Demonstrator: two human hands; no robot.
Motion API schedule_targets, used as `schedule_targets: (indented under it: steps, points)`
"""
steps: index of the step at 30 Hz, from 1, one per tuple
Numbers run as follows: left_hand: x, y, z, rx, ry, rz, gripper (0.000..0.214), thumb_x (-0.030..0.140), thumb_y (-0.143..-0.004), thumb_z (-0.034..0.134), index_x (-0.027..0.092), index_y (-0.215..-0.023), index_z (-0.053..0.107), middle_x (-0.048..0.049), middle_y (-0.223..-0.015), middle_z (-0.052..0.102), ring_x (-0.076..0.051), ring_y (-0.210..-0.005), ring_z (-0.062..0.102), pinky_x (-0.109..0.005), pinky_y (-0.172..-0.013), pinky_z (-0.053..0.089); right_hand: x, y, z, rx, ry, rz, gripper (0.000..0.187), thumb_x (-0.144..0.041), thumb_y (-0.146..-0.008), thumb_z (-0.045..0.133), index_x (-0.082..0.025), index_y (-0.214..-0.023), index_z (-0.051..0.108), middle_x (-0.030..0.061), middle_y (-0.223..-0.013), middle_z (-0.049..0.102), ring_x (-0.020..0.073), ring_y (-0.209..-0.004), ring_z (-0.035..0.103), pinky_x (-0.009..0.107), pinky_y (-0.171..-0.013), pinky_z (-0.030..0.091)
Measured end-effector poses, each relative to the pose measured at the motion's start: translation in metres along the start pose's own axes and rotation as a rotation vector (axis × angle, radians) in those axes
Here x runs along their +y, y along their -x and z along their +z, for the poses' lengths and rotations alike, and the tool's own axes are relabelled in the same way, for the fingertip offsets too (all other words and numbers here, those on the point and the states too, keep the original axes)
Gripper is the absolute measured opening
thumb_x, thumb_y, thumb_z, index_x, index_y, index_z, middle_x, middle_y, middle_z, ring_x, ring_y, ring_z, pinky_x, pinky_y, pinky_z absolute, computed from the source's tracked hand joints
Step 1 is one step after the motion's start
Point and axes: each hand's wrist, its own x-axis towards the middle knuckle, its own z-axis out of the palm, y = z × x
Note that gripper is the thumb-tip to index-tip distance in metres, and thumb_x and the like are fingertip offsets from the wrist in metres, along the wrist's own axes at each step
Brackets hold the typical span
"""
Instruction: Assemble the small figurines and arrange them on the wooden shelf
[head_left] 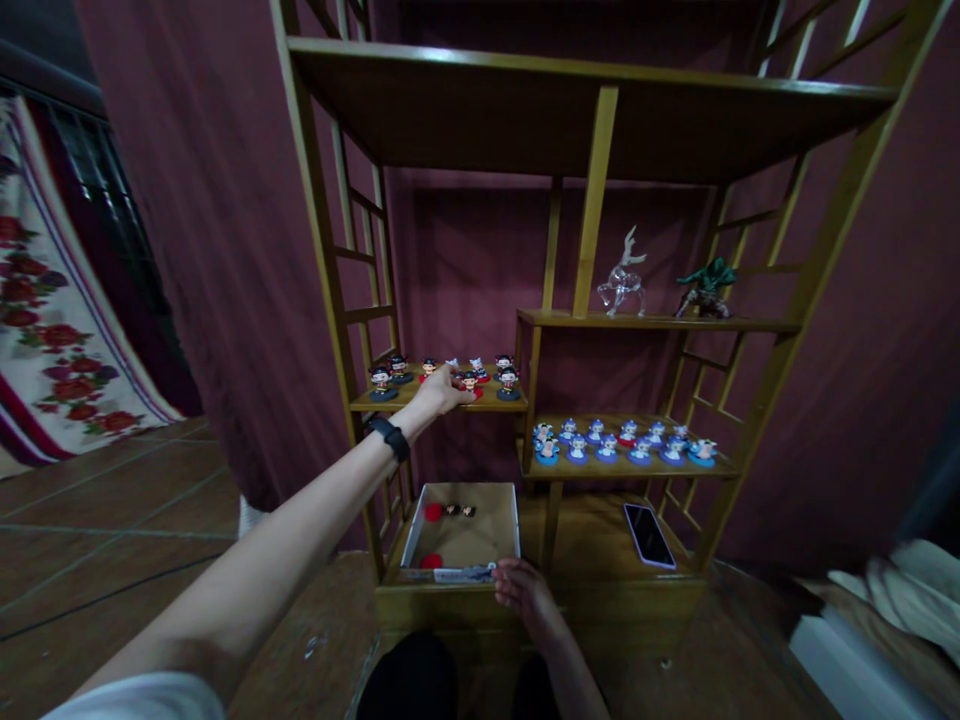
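My left hand (441, 392) reaches onto the left middle shelf. Its thumb and fingers close around a small figurine (470, 381) on a red base, which stands at or just above the board. Other small figurines surround it: dark-haired ones on dark bases, such as the figurine (382, 380) at left and the figurine (508, 380) at right, and white-headed ones behind. Low down, my right hand (525, 595) is beside the front right corner of a shallow open box (480, 535). Its fingers are curled, and what they hold, if anything, is hidden. Inside the box lie red discs (432, 512) and small dark-haired heads (468, 511).
On the lower right shelf (630, 468) stand several blue-and-white figurines (607, 448) in two rows. Above them are a clear deer ornament (624, 280) and a green-caped figure (707, 288). A phone (649, 535) lies on the bottom board. Wooden posts (595, 200) divide the shelves.
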Motion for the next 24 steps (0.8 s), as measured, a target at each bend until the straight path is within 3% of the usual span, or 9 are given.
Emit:
schedule_targets:
  steps: [10, 18, 24]
  points:
    - [0.003, 0.005, 0.001, -0.036, 0.146, -0.023, 0.071, 0.021, -0.043, 0.082, 0.01, -0.106, 0.05, 0.0013, -0.072, 0.059, -0.01, -0.06, 0.054, -0.021, -0.057, 0.043, -0.001, 0.002, 0.0, -0.018, -0.018, -0.005, 0.032, -0.033, -0.052, 0.074, -0.018, -0.079, 0.066, 0.0077, -0.084, 0.07, 0.0188, -0.073, 0.063, 0.031, -0.068, 0.048]
    - [0.003, 0.002, 0.005, 0.009, -0.017, -0.015, 0.063, 0.023, -0.048, 0.079, 0.011, -0.105, 0.053, 0.0029, -0.068, 0.058, -0.01, -0.057, 0.052, -0.02, -0.052, 0.039, 0.001, 0.001, -0.001, -0.014, -0.01, 0.003, 0.036, -0.035, -0.053, 0.074, -0.017, -0.082, 0.065, 0.0083, -0.085, 0.07, 0.0176, -0.073, 0.063, 0.03, -0.07, 0.048]
    - [-0.006, -0.001, 0.006, 0.047, 0.041, 0.004, 0.064, 0.021, -0.046, 0.08, 0.013, -0.104, 0.054, 0.0021, -0.069, 0.06, -0.011, -0.061, 0.055, -0.02, -0.055, 0.04, -0.003, 0.008, 0.002, -0.028, -0.009, -0.005, 0.033, -0.034, -0.055, 0.074, -0.017, -0.082, 0.066, 0.0079, -0.084, 0.07, 0.0179, -0.074, 0.063, 0.03, -0.071, 0.048]
